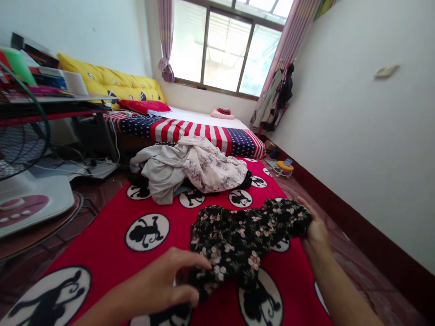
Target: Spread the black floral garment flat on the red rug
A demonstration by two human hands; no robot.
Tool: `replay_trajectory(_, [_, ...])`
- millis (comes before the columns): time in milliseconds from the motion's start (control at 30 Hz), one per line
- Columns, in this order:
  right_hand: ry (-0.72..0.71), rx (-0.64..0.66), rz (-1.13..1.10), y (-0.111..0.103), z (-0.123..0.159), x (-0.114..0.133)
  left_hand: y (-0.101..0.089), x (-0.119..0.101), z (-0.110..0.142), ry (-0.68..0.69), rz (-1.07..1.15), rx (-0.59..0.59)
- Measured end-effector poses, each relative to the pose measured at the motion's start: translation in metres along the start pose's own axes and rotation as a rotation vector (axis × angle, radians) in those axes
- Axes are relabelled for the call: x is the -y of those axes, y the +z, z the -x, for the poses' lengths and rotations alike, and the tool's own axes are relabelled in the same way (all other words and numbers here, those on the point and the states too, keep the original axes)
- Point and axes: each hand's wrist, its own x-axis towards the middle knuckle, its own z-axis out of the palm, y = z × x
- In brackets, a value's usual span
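L hand nearest cam, low at 7 o'clock, fingers fairly spread, lying across near part of a black floral garment; can't tell if it's gripping. Garment sits on red rug w/ black monkey circles, running from 6 o'clock up toward 4 o'clock, bunched & not flat. R hand at 4 o'clock, narrow, fingers curled round garment's far end, holding it.

Rest, L to R: at 9 o'clock, wire-guard floor fan w/ white round base beside rug. Above it at 10 o'clock, desk w/ stacked books. Yellow cushion along wall at 11 o'clock, red pillow just in front. Stars-and-stripes bed cover across mid-frame, beige & white floral clothes pile on rug just below it, well above garment. Window at 12 o'clock, striped curtains tied back at its L side. Pink folded item on white bedding. Hanging clothes at 1 o'clock. Yellow toy on floor just R of rug, 2 o'clock. White wall w/ small plate, dark red skirting along its foot.
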Motion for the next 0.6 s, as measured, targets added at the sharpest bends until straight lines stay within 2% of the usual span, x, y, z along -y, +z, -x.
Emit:
replay_trajectory(67, [0.154,-0.103,-0.038,-0.038,-0.004,-0.034,0.021,0.008,-0.003,-0.020,0.069,0.176])
replay_trajectory(100, [0.205,-0.147,-0.037,-0.055,-0.003,-0.046,0.025,0.010,-0.008,-0.007,0.095,0.193])
replay_trajectory(133, [0.241,-0.188,-0.032,-0.071,-0.001,-0.055,0.026,0.012,-0.016,0.026,0.103,0.149])
replay_trajectory(167, [0.259,-0.232,-0.024,-0.084,0.003,-0.060,0.024,0.015,-0.026,0.073,0.090,0.057])
replay_trajectory(267, [0.243,-0.320,0.029,-0.107,0.021,-0.061,0.012,0.027,-0.073,0.197,-0.026,-0.296])
replay_trajectory(333, [0.260,-0.306,0.085,-0.108,0.035,-0.055,0.009,0.037,-0.108,0.220,-0.087,-0.436])
replay_trajectory(400, [0.327,-0.224,0.139,-0.101,0.049,-0.050,0.014,0.044,-0.140,0.217,-0.114,-0.469])
replay_trajectory(467, [0.340,-0.131,0.230,-0.089,0.060,-0.050,0.027,0.049,-0.161,0.206,-0.123,-0.422])
replay_trajectory(533, [0.250,-0.057,0.378,-0.076,0.068,-0.055,0.041,0.050,-0.171,0.193,-0.145,-0.325])
replay_trajectory(600, [0.134,0.003,0.531,-0.065,0.073,-0.062,0.052,0.051,-0.169,0.197,-0.186,-0.229])
